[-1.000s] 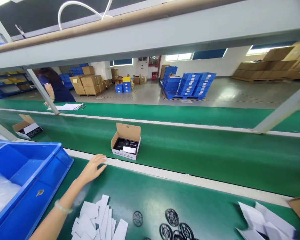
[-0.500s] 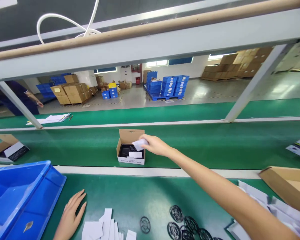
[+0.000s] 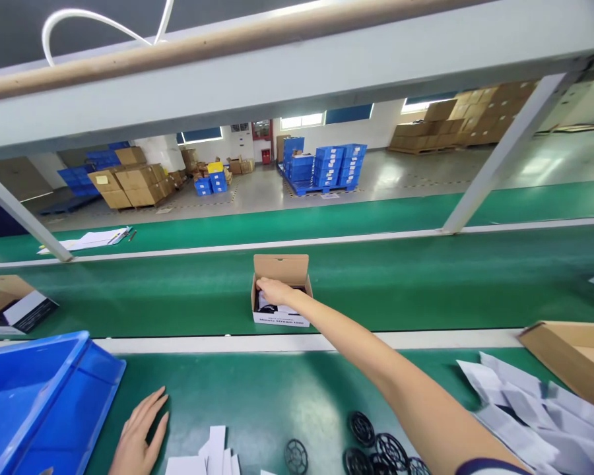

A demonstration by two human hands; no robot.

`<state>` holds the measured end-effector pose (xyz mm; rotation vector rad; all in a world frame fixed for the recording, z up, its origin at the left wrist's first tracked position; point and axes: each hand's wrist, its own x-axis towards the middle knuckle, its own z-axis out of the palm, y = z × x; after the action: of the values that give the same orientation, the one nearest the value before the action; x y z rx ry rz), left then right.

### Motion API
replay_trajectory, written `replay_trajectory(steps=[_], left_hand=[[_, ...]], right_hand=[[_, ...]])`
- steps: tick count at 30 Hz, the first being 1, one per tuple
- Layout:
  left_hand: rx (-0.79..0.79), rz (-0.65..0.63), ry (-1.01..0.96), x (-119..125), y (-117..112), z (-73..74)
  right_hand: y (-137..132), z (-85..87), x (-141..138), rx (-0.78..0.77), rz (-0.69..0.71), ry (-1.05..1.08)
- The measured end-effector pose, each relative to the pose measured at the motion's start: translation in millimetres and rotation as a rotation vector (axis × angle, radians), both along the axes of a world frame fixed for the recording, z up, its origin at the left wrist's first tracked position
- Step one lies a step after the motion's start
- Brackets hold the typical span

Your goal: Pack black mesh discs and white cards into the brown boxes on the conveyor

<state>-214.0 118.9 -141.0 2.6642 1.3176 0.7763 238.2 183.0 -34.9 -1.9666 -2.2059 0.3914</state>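
A small open cardboard box [image 3: 280,272] stands on the green conveyor belt [image 3: 426,284], its lid flap up. My right hand [image 3: 273,291] reaches across into the box, fingers curled down onto the white paper and black tray inside; what the fingers hold is hidden. My left hand [image 3: 139,437] lies flat, fingers stretched out, on the green near table, next to a pile of white cards [image 3: 205,458].
A blue bin [image 3: 44,396] sits at the left. Black round grilles [image 3: 371,447] lie at the bottom middle. White bags [image 3: 529,409] and a cardboard box [image 3: 574,356] are at the right. Another open box [image 3: 10,303] rides the belt at far left.
My right hand has gone down into the box with the white paper it carried above it. The box has drifted slightly right on the belt. My left hand stays flat.
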Motion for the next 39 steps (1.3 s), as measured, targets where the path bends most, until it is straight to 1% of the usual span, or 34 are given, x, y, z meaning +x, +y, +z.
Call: replay_trajectory(steps=[3, 5, 7, 9, 10, 11, 12, 14, 16, 17, 19, 21, 23, 25, 27, 28, 30, 31, 32, 33, 35, 39], left_hand=[[-0.024, 0.009, -0.020, 0, 2, 0.5], [-0.059, 0.019, -0.050, 2, 3, 6.5], [-0.118, 0.065, -0.104, 10, -2, 19.2], [-0.203, 0.140, -0.160, 25, -15, 37.3], [-0.244, 0.179, -0.179, 36, -24, 47.1], [-0.306, 0.165, -0.153, 49, -35, 56.3], [-0.370, 0.133, -0.092, 64, -45, 64.5], [-0.428, 0.126, 0.061, 92, -66, 75.7], [-0.456, 0.149, 0.207, 115, -81, 80.1], [-0.469, 0.158, 0.252, 122, -87, 80.5], [-0.499, 0.142, 0.250, 129, -93, 80.7], [-0.532, 0.102, 0.128, 130, -97, 84.3], [-0.598, 0.069, -0.057, 130, -102, 93.6], [-0.737, 0.047, -0.283, 132, -111, 107.0], [-0.930, 0.031, -0.559, 138, -126, 118.7], [-1.020, 0.022, -0.704, 142, -134, 122.2], [-1.153, -0.001, -0.918, 151, -151, 123.3], [-1.190, -0.016, -0.955, 157, -159, 121.0], [-1.203, -0.035, -0.933, 163, -166, 117.6], [-1.190, -0.051, -0.857, 170, -172, 113.6], [-1.096, -0.066, -0.623, 185, -180, 105.7], [-0.718, -0.118, -0.173, 212, -182, 94.0]], right_hand=[[-14, -3.3, 1, 0.032, -0.076, -0.055], [-24, 1.7, 6, 0.021, -0.085, -0.053], [-39, 10.7, 13, 0.036, -0.082, -0.025], [-62, 19.4, 19, 0.084, -0.076, 0.018], [-77, 22.4, 22, 0.109, -0.069, 0.040], [-95, 24.1, 25, 0.133, -0.051, 0.068], [-115, 24.3, 28, 0.153, -0.022, 0.101], [-160, 20.5, 33, 0.189, 0.065, 0.189], [-205, 12.3, 38, 0.161, 0.132, 0.251], [-225, 7.2, 39, 0.125, 0.143, 0.260], [-257, -3.0, 38, 0.029, 0.124, 0.240], [-279, -11.7, 32, -0.035, 0.101, 0.215], [-289, -18.0, 23, -0.058, 0.092, 0.174], [-291, -22.0, 14, -0.067, 0.077, 0.108], [-290, -24.7, 5, -0.089, 0.052, 0.057], [-289, -25.8, 2, -0.104, 0.039, 0.050], [-289, -28.5, -3, -0.123, 0.001, 0.064], [-289, -30.1, -4, -0.120, -0.025, 0.078], [-291, -31.8, -5, -0.107, -0.054, 0.094], [-293, -33.5, -4, -0.085, -0.085, 0.114], [-298, -36.6, -2, -0.017, -0.144, 0.176], [-313, -38.6, 4, 0.093, -0.244, 0.299]])
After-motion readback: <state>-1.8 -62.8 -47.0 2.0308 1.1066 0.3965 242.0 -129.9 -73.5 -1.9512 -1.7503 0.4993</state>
